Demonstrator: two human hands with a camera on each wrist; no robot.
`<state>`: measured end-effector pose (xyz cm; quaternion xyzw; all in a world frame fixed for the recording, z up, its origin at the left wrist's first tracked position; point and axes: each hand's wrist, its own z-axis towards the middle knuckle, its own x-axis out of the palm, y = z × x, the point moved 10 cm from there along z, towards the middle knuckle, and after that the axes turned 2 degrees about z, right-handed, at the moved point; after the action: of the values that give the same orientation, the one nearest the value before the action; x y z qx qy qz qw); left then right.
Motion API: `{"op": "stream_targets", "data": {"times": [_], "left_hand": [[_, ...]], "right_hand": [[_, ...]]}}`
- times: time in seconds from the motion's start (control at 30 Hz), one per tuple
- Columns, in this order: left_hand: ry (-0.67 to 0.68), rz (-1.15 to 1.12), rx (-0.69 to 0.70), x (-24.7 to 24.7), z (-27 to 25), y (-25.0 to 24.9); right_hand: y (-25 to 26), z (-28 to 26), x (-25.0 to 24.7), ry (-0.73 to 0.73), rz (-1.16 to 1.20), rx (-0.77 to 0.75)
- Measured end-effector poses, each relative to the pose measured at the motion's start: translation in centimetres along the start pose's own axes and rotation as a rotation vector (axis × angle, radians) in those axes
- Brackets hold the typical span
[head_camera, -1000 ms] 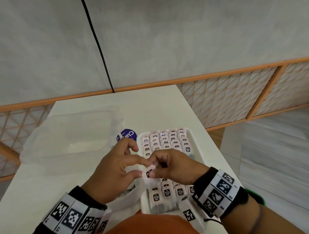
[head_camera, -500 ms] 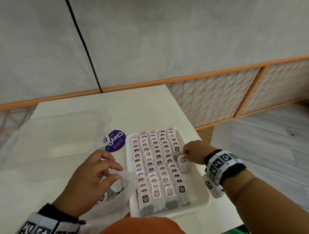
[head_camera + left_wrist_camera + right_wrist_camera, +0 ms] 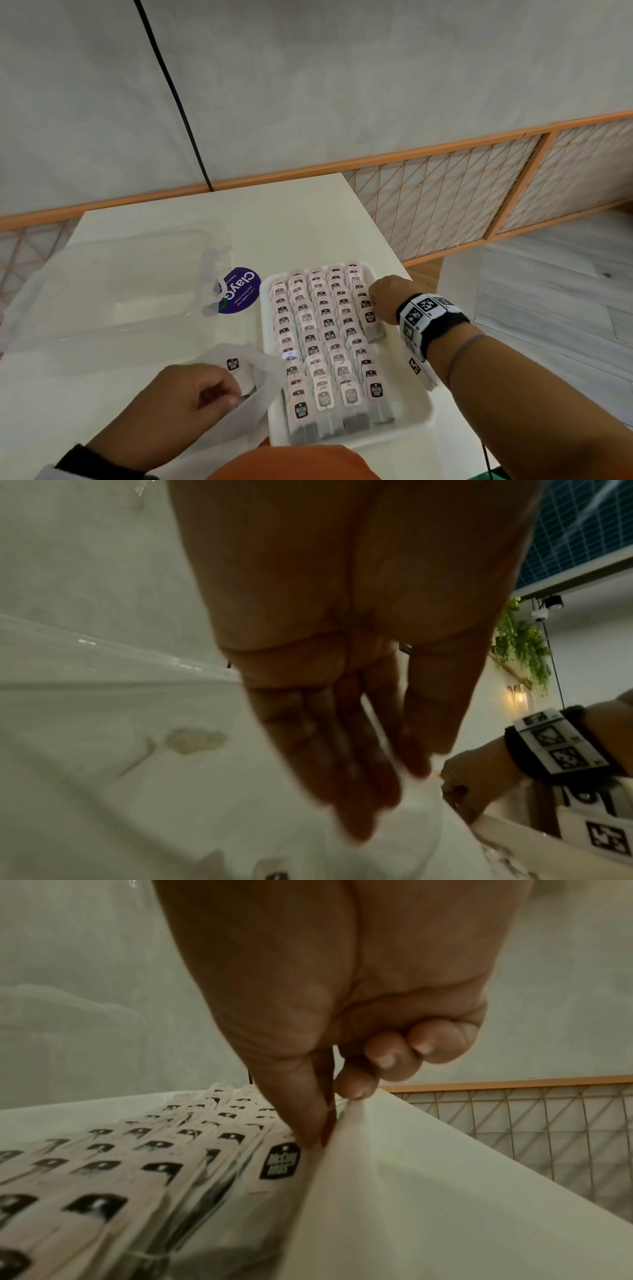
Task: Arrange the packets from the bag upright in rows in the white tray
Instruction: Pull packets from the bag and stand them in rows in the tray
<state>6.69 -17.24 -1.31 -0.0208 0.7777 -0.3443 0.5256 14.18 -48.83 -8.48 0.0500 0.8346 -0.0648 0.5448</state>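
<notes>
The white tray (image 3: 404, 432) holds several rows of upright pink tea packets (image 3: 318, 335). My right hand (image 3: 375, 302) pinches the top of one packet (image 3: 369, 317) at the tray's right side, in the outermost row. The right wrist view shows thumb and forefinger (image 3: 316, 1144) closed on that packet (image 3: 279, 1164) beside the tray wall (image 3: 411, 1177), other fingers curled. My left hand (image 3: 229, 394) is at the mouth of the white bag (image 3: 246, 414), fingers curled at a packet (image 3: 233, 365) that sticks up there. The left wrist view is blurred; fingers (image 3: 342, 791) point down over the bag (image 3: 171, 804).
A clear plastic lid (image 3: 113, 291) lies on the white table (image 3: 291, 222) left of the tray, with a round purple sticker (image 3: 239, 291) beside it. The table's right edge runs close to the tray. An orange lattice railing (image 3: 462, 205) stands behind.
The hands have parted: my right hand carried a packet to the tray's right side and set it lower into the row. My left hand went into the bag and has a packet raised.
</notes>
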Motion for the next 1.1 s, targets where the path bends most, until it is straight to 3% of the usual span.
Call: {"op": "stream_targets", "data": {"times": [0.2,0.43,0.6,0.8,0.97,1.1], "left_hand": [[0.085,0.253,-0.157,2.6,0.5,3.6],[0.022,0.156,-0.179,3.5,2.1,4.0],[0.028,0.183,-0.249,4.2,3.3,4.4],[0.064,0.362,-0.14,4.7,3.9,3.5],[-0.018,0.331,-0.137,4.3,3.8,4.9],[-0.027,0.249,-0.06,3.6,3.3,3.5]], "right_hand": [[0.7,-0.3,-0.4,-0.016,-0.041,-0.022],[2.7,-2.5,-2.9,-0.155,0.102,-0.11],[6.6,-5.1,-4.0,-0.158,0.24,-0.3],[11.6,-8.3,-3.9,-0.153,0.325,-0.521],[16.3,-12.5,-4.4,-0.168,0.429,-0.803],[19.3,-14.4,-2.6,-0.134,0.312,-0.944]]}}
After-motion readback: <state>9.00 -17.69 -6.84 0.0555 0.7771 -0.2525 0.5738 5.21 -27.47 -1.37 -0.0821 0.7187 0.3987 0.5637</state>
